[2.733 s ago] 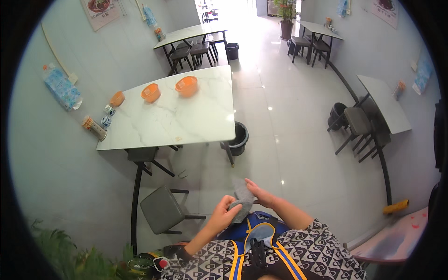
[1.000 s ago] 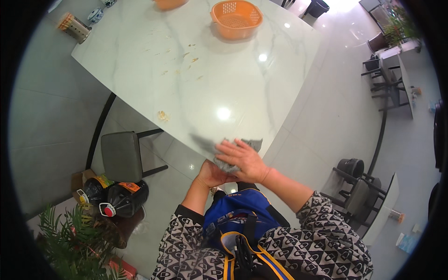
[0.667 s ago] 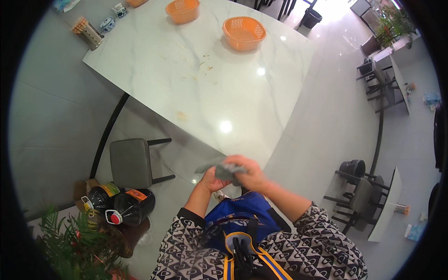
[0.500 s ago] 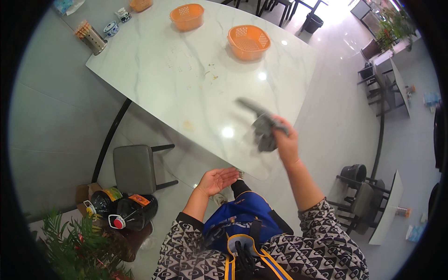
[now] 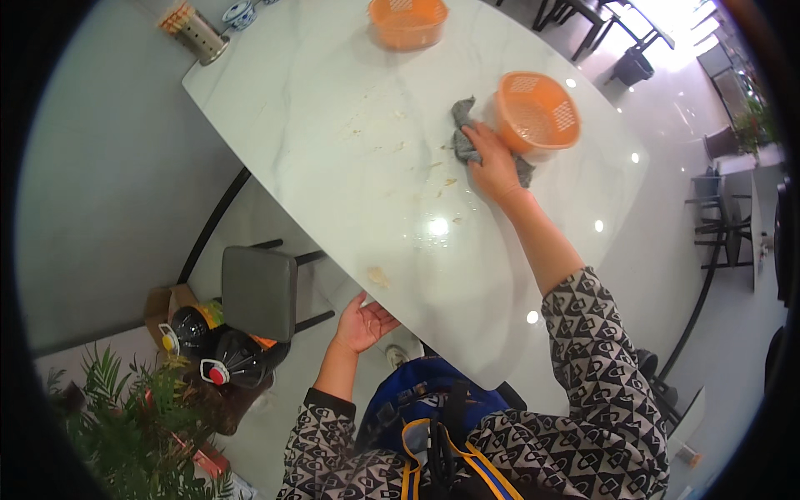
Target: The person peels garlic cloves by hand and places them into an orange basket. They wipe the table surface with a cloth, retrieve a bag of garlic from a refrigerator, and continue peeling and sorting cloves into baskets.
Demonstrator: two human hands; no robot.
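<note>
My right hand [image 5: 493, 167] presses a crumpled grey cloth [image 5: 464, 140] onto the white marble-patterned table [image 5: 317, 175]. Its fingers lie over the cloth, close beside an orange plastic basket [image 5: 537, 112]; whether they touch the basket I cannot tell. Brownish smears and food bits [image 5: 446, 183] lie on the tabletop left of and below the cloth. My left hand [image 5: 365, 323] is held palm up at the table's near edge, fingers stretched out and nothing in it. A pale yellowish stain [image 5: 377, 276] shows on the table just above that hand.
Another orange basket [image 5: 408, 23] stands farther back. At the far left corner are a metal chopstick holder [image 5: 200, 37] and a blue-and-white pot [image 5: 240, 15]. Left below the table are a grey chair [image 5: 258, 292], dark big bottles [image 5: 237, 358] and a leafy plant [image 5: 125, 408].
My right hand has gone from holding the cloth above the near corner to pressing it on the table by the basket. My left hand has moved left along the edge.
</note>
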